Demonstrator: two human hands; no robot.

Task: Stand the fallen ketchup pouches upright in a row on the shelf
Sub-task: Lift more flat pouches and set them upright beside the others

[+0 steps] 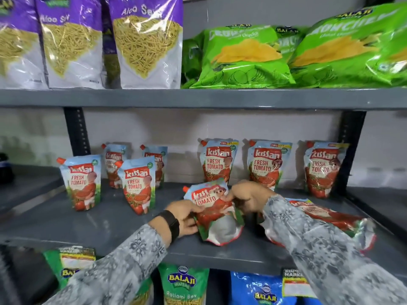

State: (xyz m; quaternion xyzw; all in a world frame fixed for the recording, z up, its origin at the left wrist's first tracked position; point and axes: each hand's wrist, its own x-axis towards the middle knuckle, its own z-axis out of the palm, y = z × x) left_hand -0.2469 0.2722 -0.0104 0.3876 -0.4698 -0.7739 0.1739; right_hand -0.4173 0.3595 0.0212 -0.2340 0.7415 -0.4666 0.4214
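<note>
- At centre frame, on the grey shelf (pixel 110 225), both hands grip one ketchup pouch (pixel 214 213), tilted.
- Left hand (pixel 187 219) fingers pinch its lower left edge.
- Right hand (pixel 246 197) fingers pinch its right side.
- Another fallen pouch (pixel 330 219) lies lower right.
</note>
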